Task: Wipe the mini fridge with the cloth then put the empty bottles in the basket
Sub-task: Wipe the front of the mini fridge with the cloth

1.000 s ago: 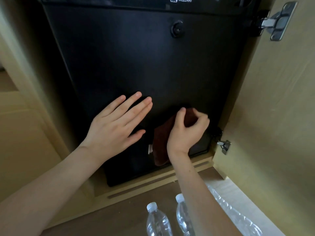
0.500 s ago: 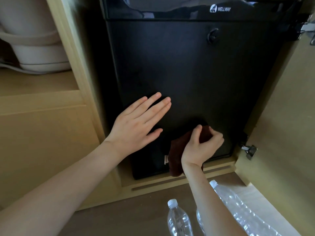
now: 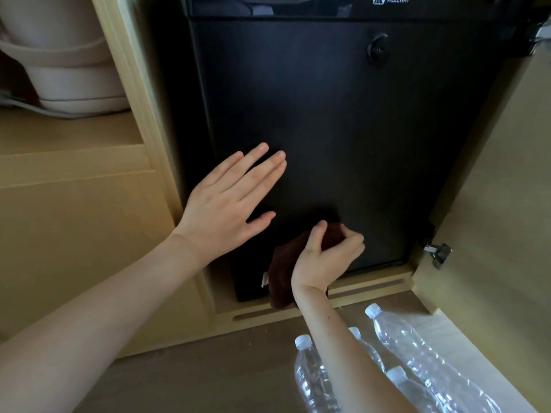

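Note:
A black mini fridge [image 3: 343,120] stands inside a wooden cabinet, its door closed. My left hand [image 3: 229,201] lies flat and open against the lower left of the fridge door. My right hand [image 3: 325,257] presses a dark brown cloth [image 3: 283,269] against the bottom of the door, fingers curled on it. Several clear empty bottles with white caps lie on the floor in front, one [image 3: 310,374] by my right forearm and one [image 3: 417,353] further right.
The open cabinet door [image 3: 507,204] stands at the right with a metal hinge [image 3: 438,253]. At the left, a shelf [image 3: 74,144] carries a beige pot-like vessel [image 3: 68,55]. No basket is in view.
The view has shifted so the fridge appears further right and the left shelf shows. My right hand with the cloth has moved slightly lower on the door. More bottles show.

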Action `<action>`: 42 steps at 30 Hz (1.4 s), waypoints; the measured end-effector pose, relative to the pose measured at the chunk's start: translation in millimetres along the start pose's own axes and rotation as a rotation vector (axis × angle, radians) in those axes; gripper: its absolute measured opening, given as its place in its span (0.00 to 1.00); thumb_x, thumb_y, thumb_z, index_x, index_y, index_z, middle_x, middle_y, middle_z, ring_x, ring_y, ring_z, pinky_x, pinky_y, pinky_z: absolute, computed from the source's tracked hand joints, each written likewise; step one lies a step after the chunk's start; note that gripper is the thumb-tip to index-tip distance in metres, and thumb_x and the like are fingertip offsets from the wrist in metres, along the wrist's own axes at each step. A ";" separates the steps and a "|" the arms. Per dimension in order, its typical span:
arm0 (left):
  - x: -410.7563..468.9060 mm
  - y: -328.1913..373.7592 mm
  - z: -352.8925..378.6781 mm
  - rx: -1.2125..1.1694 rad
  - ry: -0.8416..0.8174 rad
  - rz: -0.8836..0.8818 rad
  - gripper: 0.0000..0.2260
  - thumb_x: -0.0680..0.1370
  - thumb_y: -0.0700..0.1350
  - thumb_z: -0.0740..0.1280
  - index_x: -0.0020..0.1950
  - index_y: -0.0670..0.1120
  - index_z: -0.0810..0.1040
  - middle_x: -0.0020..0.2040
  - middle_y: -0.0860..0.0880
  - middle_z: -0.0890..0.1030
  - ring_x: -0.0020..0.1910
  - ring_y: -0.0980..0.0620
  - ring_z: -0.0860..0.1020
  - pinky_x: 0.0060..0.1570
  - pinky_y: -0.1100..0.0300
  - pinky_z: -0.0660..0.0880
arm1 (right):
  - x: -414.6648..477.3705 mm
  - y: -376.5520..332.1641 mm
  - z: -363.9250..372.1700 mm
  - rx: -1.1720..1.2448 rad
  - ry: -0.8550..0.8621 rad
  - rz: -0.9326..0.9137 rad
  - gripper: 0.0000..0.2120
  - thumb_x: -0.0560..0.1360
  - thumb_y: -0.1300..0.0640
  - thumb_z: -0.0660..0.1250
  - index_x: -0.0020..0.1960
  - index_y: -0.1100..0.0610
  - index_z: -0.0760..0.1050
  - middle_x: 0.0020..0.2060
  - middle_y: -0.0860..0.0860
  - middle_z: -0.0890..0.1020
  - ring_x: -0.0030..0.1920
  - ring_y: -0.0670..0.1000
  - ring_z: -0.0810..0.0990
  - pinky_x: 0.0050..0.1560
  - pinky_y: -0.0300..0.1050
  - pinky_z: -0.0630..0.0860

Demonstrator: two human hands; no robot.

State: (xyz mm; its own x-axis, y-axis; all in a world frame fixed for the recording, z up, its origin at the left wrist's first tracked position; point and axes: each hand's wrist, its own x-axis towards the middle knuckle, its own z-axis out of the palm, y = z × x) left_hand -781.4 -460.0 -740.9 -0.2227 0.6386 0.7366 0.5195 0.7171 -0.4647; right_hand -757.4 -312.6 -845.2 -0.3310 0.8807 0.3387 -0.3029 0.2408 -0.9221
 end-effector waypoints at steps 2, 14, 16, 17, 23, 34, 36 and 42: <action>-0.3 0.0 0.8 0.001 -0.002 0.002 0.31 0.80 0.54 0.66 0.79 0.43 0.63 0.79 0.47 0.64 0.79 0.48 0.59 0.78 0.52 0.57 | -0.3 -11.4 7.7 0.042 -0.025 -0.090 0.14 0.76 0.49 0.68 0.54 0.58 0.72 0.48 0.49 0.70 0.46 0.42 0.72 0.49 0.27 0.68; 0.8 4.1 1.4 -0.008 -0.011 -0.020 0.30 0.80 0.53 0.65 0.78 0.43 0.63 0.78 0.47 0.64 0.79 0.47 0.58 0.78 0.51 0.55 | -63.8 15.3 12.5 -0.057 0.003 0.284 0.14 0.79 0.55 0.66 0.58 0.64 0.70 0.50 0.49 0.68 0.50 0.55 0.73 0.51 0.51 0.74; 0.3 4.2 1.6 -0.014 -0.008 -0.022 0.30 0.80 0.53 0.65 0.79 0.43 0.63 0.78 0.47 0.64 0.79 0.47 0.58 0.78 0.52 0.54 | -55.6 -7.9 20.2 0.053 0.021 0.135 0.12 0.78 0.52 0.65 0.56 0.60 0.70 0.48 0.45 0.68 0.49 0.41 0.72 0.52 0.34 0.70; 0.9 3.7 1.9 -0.013 -0.003 -0.021 0.30 0.80 0.53 0.65 0.79 0.43 0.63 0.78 0.47 0.64 0.79 0.47 0.58 0.78 0.52 0.53 | -50.8 -14.3 24.3 0.065 0.019 0.054 0.11 0.78 0.52 0.65 0.55 0.58 0.70 0.47 0.44 0.67 0.48 0.36 0.71 0.51 0.26 0.67; 0.0 5.6 4.3 -0.027 0.002 -0.041 0.29 0.80 0.52 0.65 0.79 0.43 0.63 0.78 0.47 0.64 0.79 0.48 0.58 0.79 0.52 0.53 | -46.8 29.4 7.6 -0.085 -0.023 0.002 0.14 0.78 0.57 0.67 0.57 0.67 0.72 0.49 0.51 0.69 0.48 0.49 0.72 0.50 0.45 0.73; 13.8 16.1 3.8 0.030 -0.038 -0.028 0.30 0.79 0.52 0.64 0.79 0.43 0.61 0.79 0.46 0.62 0.79 0.46 0.57 0.79 0.49 0.49 | 27.4 -22.4 10.9 0.063 0.017 -0.182 0.10 0.78 0.51 0.65 0.53 0.57 0.71 0.46 0.44 0.69 0.47 0.36 0.73 0.48 0.24 0.67; 17.4 18.7 5.1 0.035 -0.033 -0.028 0.30 0.79 0.52 0.64 0.79 0.42 0.62 0.79 0.46 0.62 0.79 0.46 0.57 0.79 0.49 0.49 | 28.6 -5.6 7.0 0.055 0.032 -0.161 0.11 0.79 0.53 0.65 0.55 0.60 0.72 0.47 0.47 0.69 0.48 0.37 0.73 0.49 0.25 0.68; 24.7 25.0 4.5 0.041 -0.040 -0.028 0.31 0.79 0.52 0.64 0.79 0.43 0.61 0.79 0.46 0.61 0.79 0.46 0.57 0.79 0.47 0.49 | 32.2 25.6 -15.8 0.046 0.083 0.175 0.06 0.80 0.55 0.65 0.54 0.56 0.69 0.49 0.49 0.71 0.48 0.49 0.76 0.46 0.24 0.70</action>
State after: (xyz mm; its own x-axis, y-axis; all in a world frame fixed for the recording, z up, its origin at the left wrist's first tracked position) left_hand -777.6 -425.0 -736.6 -0.2701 0.6281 0.7297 0.4784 0.7453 -0.4644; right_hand -761.7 -271.6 -860.8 -0.3080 0.9386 0.1555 -0.2881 0.0637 -0.9555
